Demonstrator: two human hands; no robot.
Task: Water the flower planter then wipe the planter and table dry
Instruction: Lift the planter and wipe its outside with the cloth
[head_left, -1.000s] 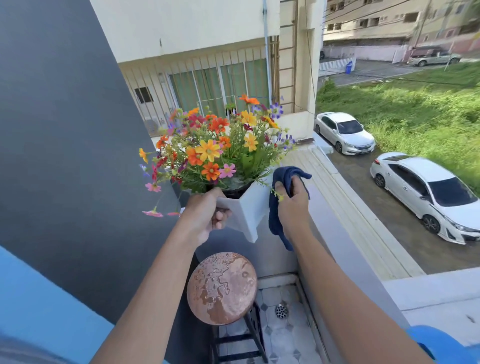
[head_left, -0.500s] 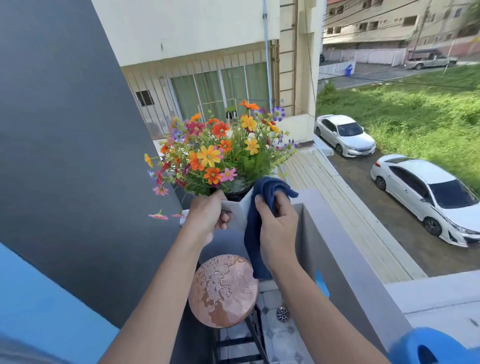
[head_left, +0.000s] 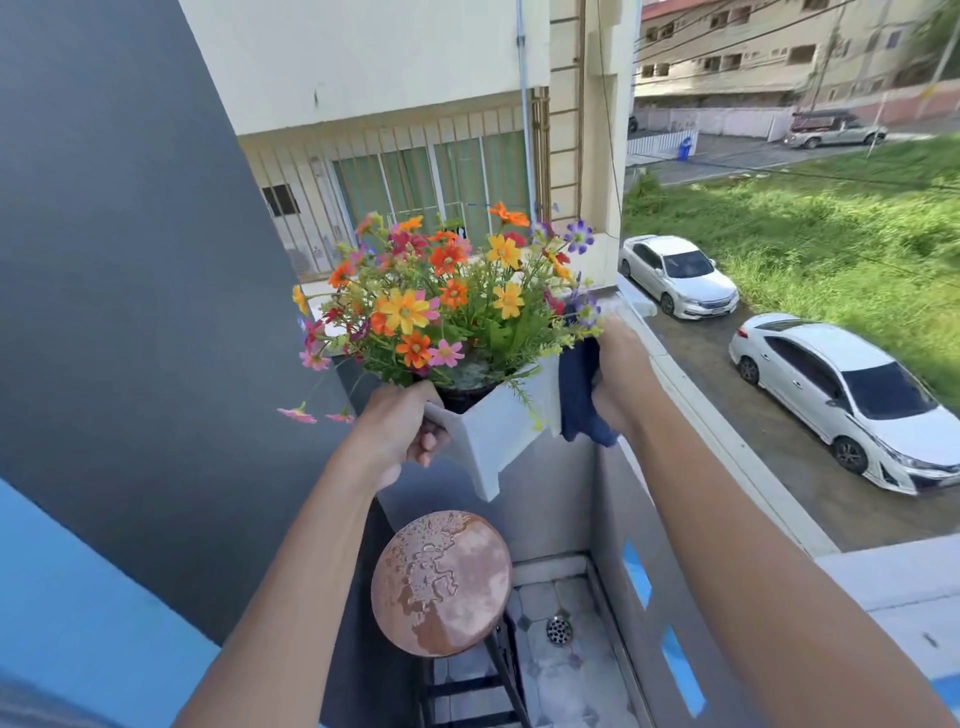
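Planter held up in the air for drying, wet table below.

The round table, nearest and low, is beaded with water and not yet wiped. Above it the left hand grips the white planter at its rim, tilted clear of the table; the right hand presses a dark blue cloth flat to its far side. Best to hold it steady and wipe downward. It holds a dark inner pot with bright flowers.
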